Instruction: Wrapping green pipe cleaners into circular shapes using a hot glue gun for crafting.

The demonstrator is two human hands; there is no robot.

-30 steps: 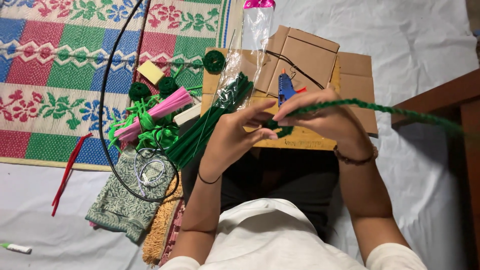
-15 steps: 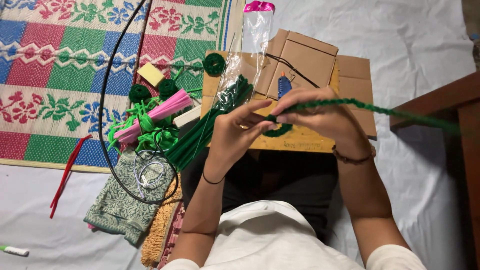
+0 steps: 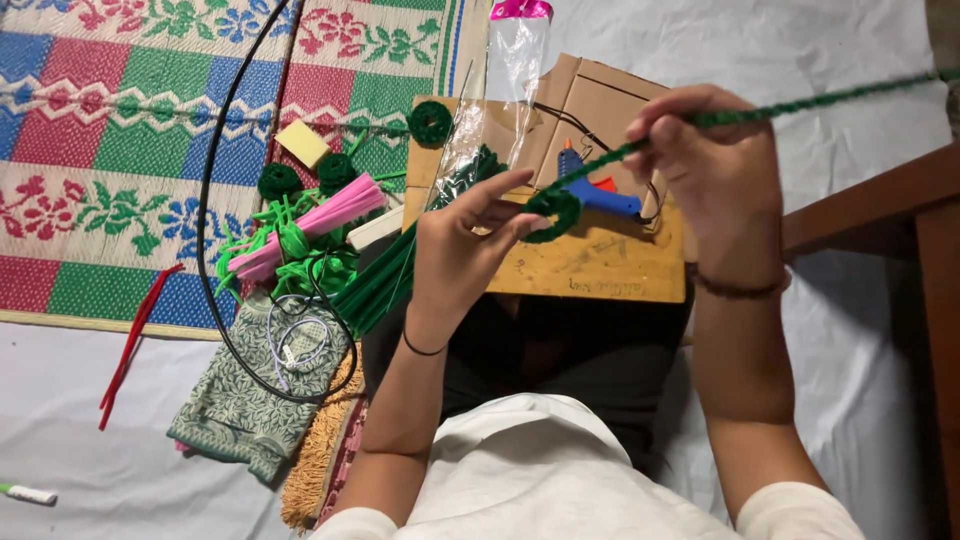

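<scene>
We have a single view, worn on the head and facing steeply down over our own lap. It sits close: our forearms rise from the bottom edge toward the cardboard sheet (image 3: 590,255) at mid-frame. Left of the cardboard lies the woven mat (image 3: 120,150); right of it a wooden furniture edge (image 3: 880,200) cuts in. With no second view, nothing is shared.

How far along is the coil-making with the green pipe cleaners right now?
Done: three finished green coils lie on the mat and the cardboard's corner. In hand: the left hand pinches a part-wound coil while the right hand holds its long unwound tail taut. Left: that tail is yet to be wound, and a bundle of straight green pipe cleaners lies unused. The blue glue gun rests on the cardboard.
</scene>
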